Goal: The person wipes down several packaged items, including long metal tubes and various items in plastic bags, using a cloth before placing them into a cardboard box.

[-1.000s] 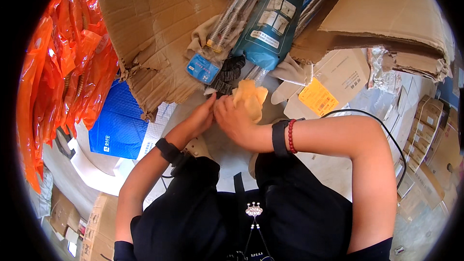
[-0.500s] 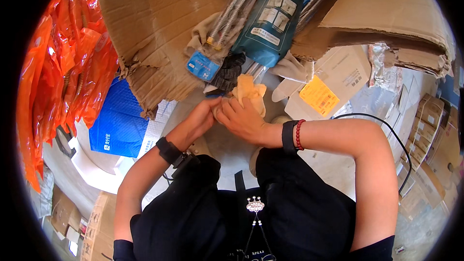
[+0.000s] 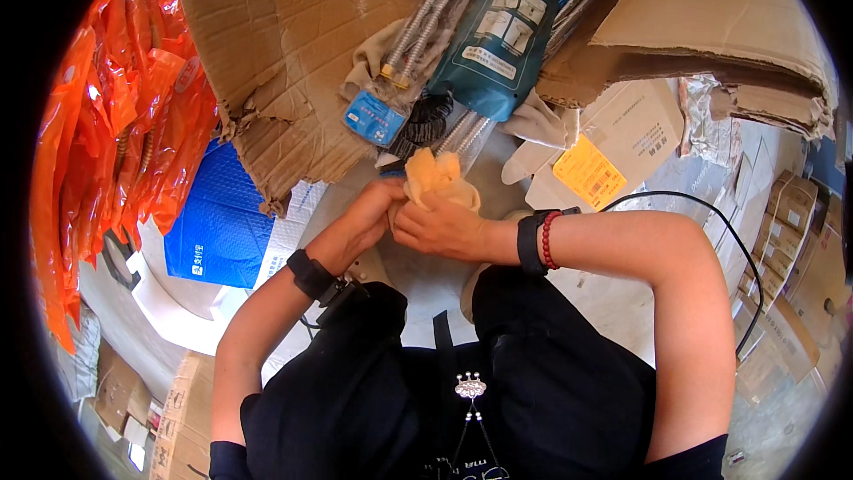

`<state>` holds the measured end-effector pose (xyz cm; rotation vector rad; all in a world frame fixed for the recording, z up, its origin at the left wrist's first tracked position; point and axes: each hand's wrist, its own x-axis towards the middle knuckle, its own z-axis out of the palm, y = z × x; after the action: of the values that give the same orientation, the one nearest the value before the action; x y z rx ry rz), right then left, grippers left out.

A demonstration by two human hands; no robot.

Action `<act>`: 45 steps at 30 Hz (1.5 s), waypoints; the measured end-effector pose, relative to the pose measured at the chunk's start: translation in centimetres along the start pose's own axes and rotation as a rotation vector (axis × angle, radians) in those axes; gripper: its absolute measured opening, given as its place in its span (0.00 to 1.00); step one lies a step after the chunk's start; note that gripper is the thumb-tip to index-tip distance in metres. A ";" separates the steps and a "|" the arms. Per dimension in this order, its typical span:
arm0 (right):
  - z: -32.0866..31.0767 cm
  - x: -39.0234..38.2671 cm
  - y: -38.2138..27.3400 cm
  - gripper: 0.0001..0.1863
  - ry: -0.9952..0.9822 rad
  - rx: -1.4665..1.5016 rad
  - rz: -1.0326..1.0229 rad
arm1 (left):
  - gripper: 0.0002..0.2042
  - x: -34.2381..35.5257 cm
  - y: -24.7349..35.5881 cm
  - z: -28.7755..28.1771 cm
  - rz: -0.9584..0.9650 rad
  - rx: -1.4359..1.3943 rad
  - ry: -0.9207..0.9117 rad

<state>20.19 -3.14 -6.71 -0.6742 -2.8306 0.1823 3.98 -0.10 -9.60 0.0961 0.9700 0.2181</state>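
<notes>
My left hand (image 3: 374,210) is closed on the left edge of a crumpled yellow-and-cream item (image 3: 437,176), which looks like a work glove. My right hand (image 3: 442,231) grips the same item from the lower right, fingers curled against it. Just beyond it lie a dark knitted bundle (image 3: 419,127), a blue card pack (image 3: 373,117), bagged corrugated metal hoses (image 3: 431,9) and a long teal package (image 3: 484,53). A cream cloth (image 3: 544,124) lies to their right.
Orange plastic bags (image 3: 115,151) and a blue padded mailer (image 3: 218,222) are on the left. Torn cardboard (image 3: 267,62) spans the back, with more (image 3: 697,4) at the upper right. A flattened carton (image 3: 622,124), a black cable (image 3: 720,227) and stacked boxes (image 3: 782,231) are on the right.
The yellow item has shifted left and changed shape, its top folded differently. My right hand has moved slightly right and down; my left hand sits a little lower than a second ago.
</notes>
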 end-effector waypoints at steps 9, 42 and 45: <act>1.1 -0.8 1.0 0.07 -0.020 0.120 -0.265 | 0.16 0.0 -0.1 0.1 0.067 0.181 0.017; -5.3 -3.9 4.5 0.18 -0.459 0.603 0.220 | 0.15 -0.9 1.0 0.0 0.214 0.432 0.124; -5.0 -4.2 4.5 0.17 -0.434 0.671 0.497 | 0.15 -1.2 1.3 -0.1 0.217 0.444 0.100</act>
<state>26.98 -0.70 -3.47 -1.2473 -2.6086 1.4282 3.05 0.88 -8.51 0.6035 1.0960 0.2047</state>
